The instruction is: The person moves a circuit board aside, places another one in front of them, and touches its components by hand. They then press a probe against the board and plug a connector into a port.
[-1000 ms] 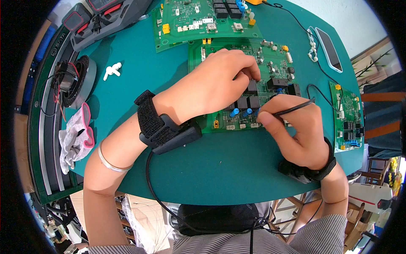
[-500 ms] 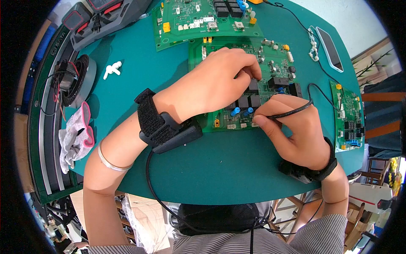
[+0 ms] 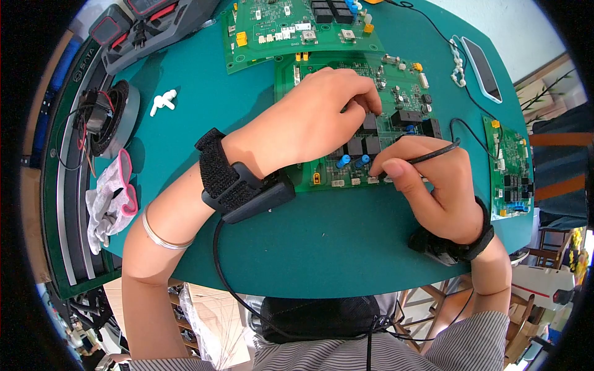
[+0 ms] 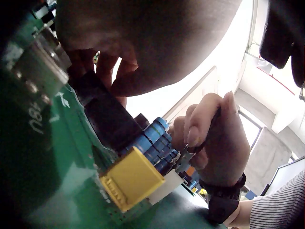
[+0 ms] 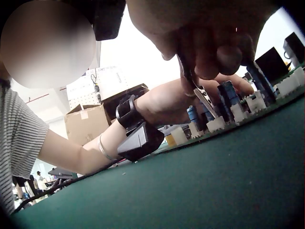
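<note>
The left hand (image 3: pixel 315 120) lies over the middle circuit board (image 3: pixel 328 179), its fingers bent down beside black relays (image 3: pixel 369 125); its fingertips are hidden. In the left wrist view those fingers reach behind a black relay (image 4: pixel 107 114). At the board's near edge, the right hand (image 3: pixel 433 185) pinches a black lead (image 3: pixel 436 153) between thumb and fingers. A metal clip (image 5: pixel 206 101) juts from the right hand in the right wrist view, its end at a white connector (image 5: pixel 216 124) beside blue cylindrical parts (image 5: pixel 192 114). A yellow connector (image 4: pixel 132 179) stands near the left wrist camera.
Another green board (image 3: pixel 266 55) overlaps the middle board's far edge. A smaller board (image 3: pixel 508 167) lies right, below a phone (image 3: pixel 481 71) and beads (image 3: pixel 456 65). At left are a glove (image 3: pixel 112 201), a black-and-grey coil (image 3: pixel 117 117), white earbuds (image 3: pixel 163 102) and a tool case (image 3: pixel 148 40).
The right hand has shifted slightly left along the board's near edge with the lead, and its thumb has changed angle. The left hand has stayed almost still.
</note>
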`<state>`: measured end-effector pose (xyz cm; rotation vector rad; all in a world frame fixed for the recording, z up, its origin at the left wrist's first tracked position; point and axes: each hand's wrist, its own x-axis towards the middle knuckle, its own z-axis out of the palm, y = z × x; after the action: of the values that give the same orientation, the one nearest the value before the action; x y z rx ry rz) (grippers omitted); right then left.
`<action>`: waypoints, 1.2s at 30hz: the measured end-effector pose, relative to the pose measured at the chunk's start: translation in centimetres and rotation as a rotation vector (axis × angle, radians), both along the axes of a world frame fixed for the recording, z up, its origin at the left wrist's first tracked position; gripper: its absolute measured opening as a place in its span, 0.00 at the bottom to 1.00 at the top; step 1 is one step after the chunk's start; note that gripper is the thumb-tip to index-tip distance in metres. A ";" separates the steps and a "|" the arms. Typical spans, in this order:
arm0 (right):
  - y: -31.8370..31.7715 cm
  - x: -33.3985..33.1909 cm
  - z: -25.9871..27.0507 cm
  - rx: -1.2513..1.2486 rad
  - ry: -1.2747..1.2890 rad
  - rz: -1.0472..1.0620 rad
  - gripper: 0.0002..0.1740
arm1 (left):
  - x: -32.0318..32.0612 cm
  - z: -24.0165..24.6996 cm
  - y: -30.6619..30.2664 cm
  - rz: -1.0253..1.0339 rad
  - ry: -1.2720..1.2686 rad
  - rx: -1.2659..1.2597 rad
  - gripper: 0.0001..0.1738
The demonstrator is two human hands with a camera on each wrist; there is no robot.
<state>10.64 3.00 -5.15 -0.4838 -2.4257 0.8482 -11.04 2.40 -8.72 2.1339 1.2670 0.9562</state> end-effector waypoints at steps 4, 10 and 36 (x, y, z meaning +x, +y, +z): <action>0.1 -0.1 -0.4 0.023 0.056 0.019 0.12 | 0.0 0.0 0.0 -0.001 0.007 0.007 0.12; 0.0 0.0 0.2 0.061 -0.017 -0.021 0.12 | 0.0 -0.2 0.0 0.003 -0.001 0.009 0.13; 0.1 -0.1 -0.7 0.019 0.054 -0.013 0.12 | -0.1 -0.1 0.1 -0.017 0.010 0.016 0.13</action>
<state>10.58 3.15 -5.89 -0.4626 -2.3769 0.8212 -11.16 2.51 -8.80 2.1610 1.2480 0.9526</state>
